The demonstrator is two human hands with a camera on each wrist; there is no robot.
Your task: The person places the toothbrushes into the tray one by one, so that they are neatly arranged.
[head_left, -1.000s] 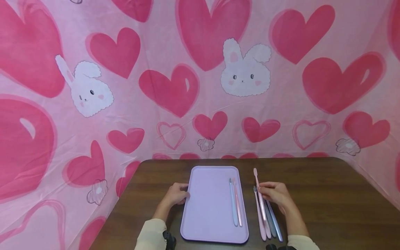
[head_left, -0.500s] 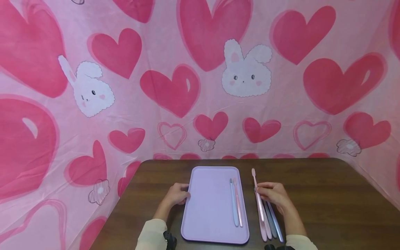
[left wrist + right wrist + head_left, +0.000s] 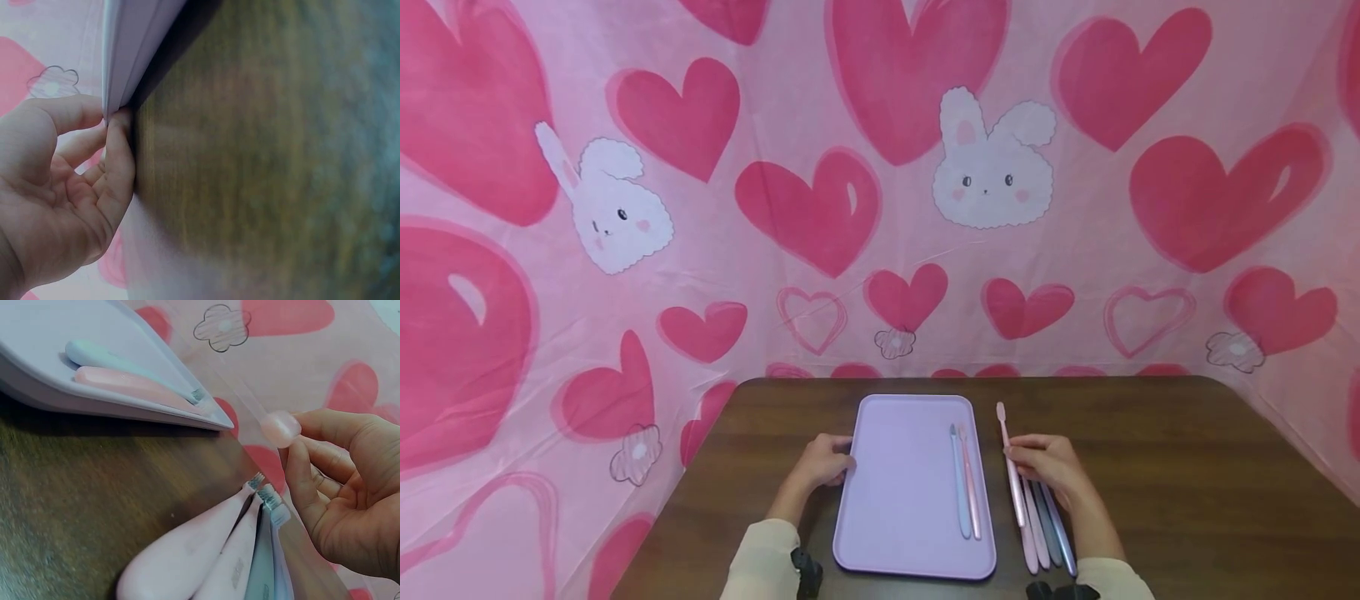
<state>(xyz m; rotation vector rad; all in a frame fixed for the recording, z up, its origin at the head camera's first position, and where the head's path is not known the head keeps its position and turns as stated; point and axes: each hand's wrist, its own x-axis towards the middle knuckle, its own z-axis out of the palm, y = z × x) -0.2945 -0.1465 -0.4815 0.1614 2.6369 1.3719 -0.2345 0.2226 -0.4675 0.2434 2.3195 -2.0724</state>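
My right hand (image 3: 1051,465) pinches a pink toothbrush (image 3: 1014,487) between thumb and fingers, raised off the table with its head pointing away. Under and beside it several toothbrushes lie side by side: two pink ones (image 3: 187,550), a grey-green one (image 3: 261,556) and a bluish one (image 3: 1063,533). A lilac tray (image 3: 898,492) stands to the left, its left rim pinched by my left hand (image 3: 822,461), thumb above and fingers below. Along the tray's right side lie a light-blue toothbrush (image 3: 961,496) and a pink toothbrush (image 3: 972,496).
Everything lies on a dark wood-grain table (image 3: 1187,483). Behind it hangs a pink cloth (image 3: 902,250) printed with hearts and rabbit faces. Black straps circle both wrists over pale sleeves (image 3: 760,558).
My right hand has moved a little left toward the tray, carrying the pink toothbrush away from above the others. The left hand has stayed at the tray's rim.
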